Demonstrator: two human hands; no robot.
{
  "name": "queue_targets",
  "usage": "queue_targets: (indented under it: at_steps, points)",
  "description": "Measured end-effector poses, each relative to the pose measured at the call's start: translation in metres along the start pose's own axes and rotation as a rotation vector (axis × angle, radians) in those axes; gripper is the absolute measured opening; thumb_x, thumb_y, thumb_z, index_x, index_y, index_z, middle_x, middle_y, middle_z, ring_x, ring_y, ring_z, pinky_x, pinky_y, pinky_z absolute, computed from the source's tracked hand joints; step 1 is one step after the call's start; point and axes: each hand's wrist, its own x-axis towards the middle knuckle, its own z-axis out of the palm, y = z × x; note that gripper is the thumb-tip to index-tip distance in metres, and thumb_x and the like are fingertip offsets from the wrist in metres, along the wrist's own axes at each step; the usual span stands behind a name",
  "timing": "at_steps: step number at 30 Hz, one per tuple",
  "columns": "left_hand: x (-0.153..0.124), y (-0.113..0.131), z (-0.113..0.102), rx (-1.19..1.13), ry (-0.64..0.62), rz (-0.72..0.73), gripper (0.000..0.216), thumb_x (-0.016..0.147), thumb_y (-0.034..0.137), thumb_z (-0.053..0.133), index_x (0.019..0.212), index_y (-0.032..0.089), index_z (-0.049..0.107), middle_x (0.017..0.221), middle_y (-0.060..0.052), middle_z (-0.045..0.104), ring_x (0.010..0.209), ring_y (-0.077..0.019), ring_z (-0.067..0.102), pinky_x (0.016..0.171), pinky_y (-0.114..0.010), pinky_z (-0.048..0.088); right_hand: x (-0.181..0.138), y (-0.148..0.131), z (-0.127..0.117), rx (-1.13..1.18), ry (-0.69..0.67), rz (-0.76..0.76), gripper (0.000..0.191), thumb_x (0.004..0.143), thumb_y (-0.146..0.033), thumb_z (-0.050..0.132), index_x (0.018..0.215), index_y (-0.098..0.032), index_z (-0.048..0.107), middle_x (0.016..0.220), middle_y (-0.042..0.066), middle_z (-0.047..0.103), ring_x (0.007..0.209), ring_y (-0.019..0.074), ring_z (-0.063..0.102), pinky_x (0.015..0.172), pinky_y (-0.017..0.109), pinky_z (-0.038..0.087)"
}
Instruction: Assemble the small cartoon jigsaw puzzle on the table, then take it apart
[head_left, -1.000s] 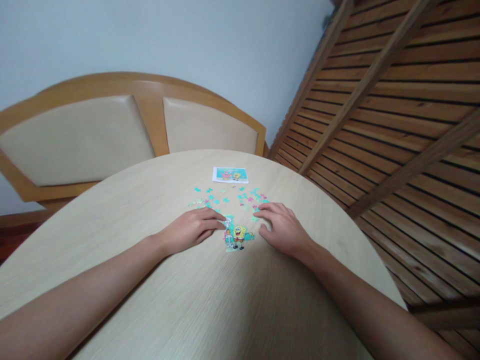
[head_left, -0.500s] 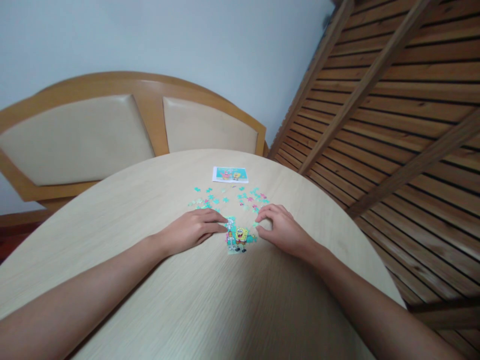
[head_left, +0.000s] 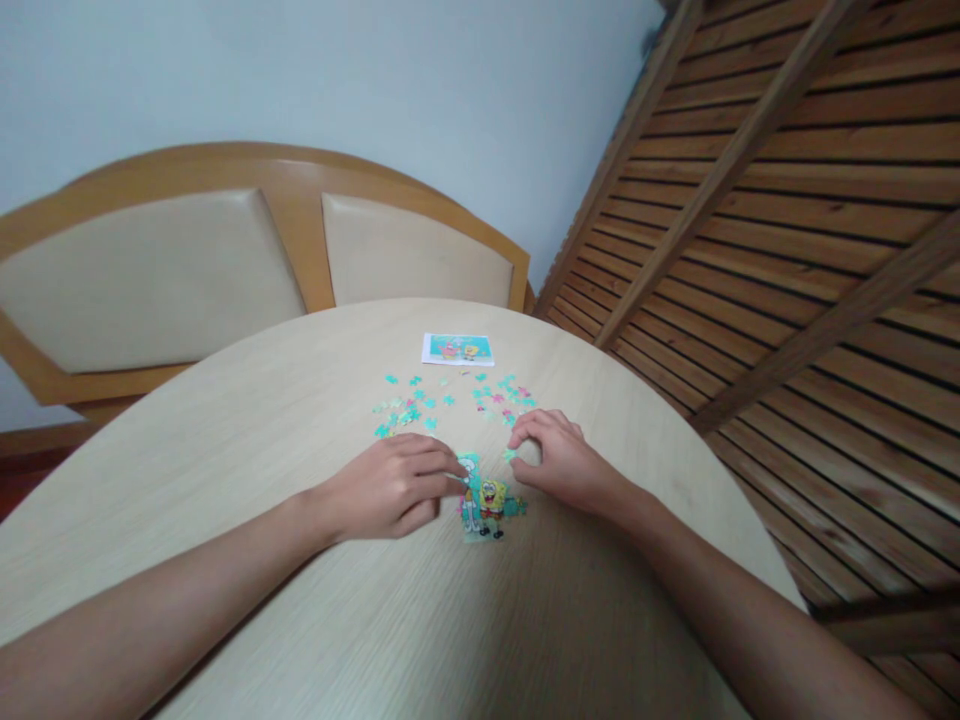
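A partly joined jigsaw puzzle (head_left: 491, 505) lies flat on the table, showing a yellow square cartoon figure beside a pale blue-green one. The outstretched fingers of my left hand (head_left: 405, 485) rest on its left edge, covering part of it. My right hand (head_left: 559, 460) is to the right of and just beyond the joined part, thumb and forefinger curled around a small light-green puzzle piece (head_left: 510, 455). Loose puzzle pieces (head_left: 411, 410), mostly turquoise, lie scattered beyond my left hand. More loose pieces (head_left: 499, 398), some of them pink, are spread beyond my right hand.
A printed picture card (head_left: 457, 349) with cartoon figures lies toward the far edge of the round wooden table (head_left: 300, 620). Behind the table stands a padded wooden bench back (head_left: 315, 170) against the wall. Wooden slats (head_left: 750, 200) rise on the right.
The joined puzzle has slid toward me and slightly right, with my left hand moving along with it. My right hand has stayed nearly in place with its piece.
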Motion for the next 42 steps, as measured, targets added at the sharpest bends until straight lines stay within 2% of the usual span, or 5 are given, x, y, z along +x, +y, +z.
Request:
queue_targets:
  at_steps: [9,18,27,35,42]
  points:
    - [0.002,0.009,0.002,-0.144,-0.046,0.065,0.036,0.089,0.008,0.047,0.118,0.02,0.065,0.121,-0.007,0.071,0.114,-0.0221,0.065,0.1,-0.039,0.053,0.002,-0.009,-0.007,0.115,-0.043,-0.097,0.012,0.08,-0.013,0.064,0.088,-0.022,0.066,0.092,0.003,0.072,0.095,0.0224,0.064,0.092,0.04,0.046]
    - [0.006,0.005,0.01,-0.324,0.231,-0.534,0.02,0.096,0.036,0.06,0.104,0.02,0.07,0.097,-0.005,0.075,0.089,-0.0186,0.069,0.081,-0.032,0.055,-0.002,-0.035,0.004,0.422,0.006,-0.117,0.005,0.086,-0.023,0.069,0.091,-0.022,0.069,0.092,0.001,0.073,0.089,0.0175,0.068,0.085,0.032,0.052]
    - [0.01,0.009,0.014,-0.35,0.232,-0.546,0.019,0.096,0.03,0.057,0.104,0.021,0.072,0.09,-0.004,0.074,0.079,-0.0168,0.066,0.071,-0.028,0.052,0.0,-0.039,0.016,0.423,0.014,-0.145,0.005,0.09,-0.024,0.064,0.094,-0.022,0.066,0.096,0.002,0.073,0.091,0.0174,0.068,0.084,0.032,0.053]
    - [0.002,-0.003,0.02,-0.277,0.215,-0.654,0.017,0.095,0.029,0.062,0.104,0.023,0.076,0.091,-0.004,0.075,0.085,-0.02,0.066,0.078,-0.034,0.053,-0.003,-0.03,0.005,0.151,-0.032,-0.292,0.025,0.085,-0.03,0.074,0.105,-0.021,0.063,0.108,0.005,0.07,0.105,0.0237,0.062,0.096,0.04,0.046]
    - [0.002,-0.005,0.019,-0.252,0.173,-0.599,0.015,0.095,0.028,0.065,0.105,0.025,0.076,0.097,-0.002,0.077,0.092,-0.0221,0.067,0.084,-0.036,0.053,-0.004,-0.03,0.006,0.128,-0.1,-0.307,0.028,0.084,-0.03,0.075,0.108,-0.021,0.063,0.112,0.006,0.069,0.107,0.0241,0.062,0.095,0.04,0.046]
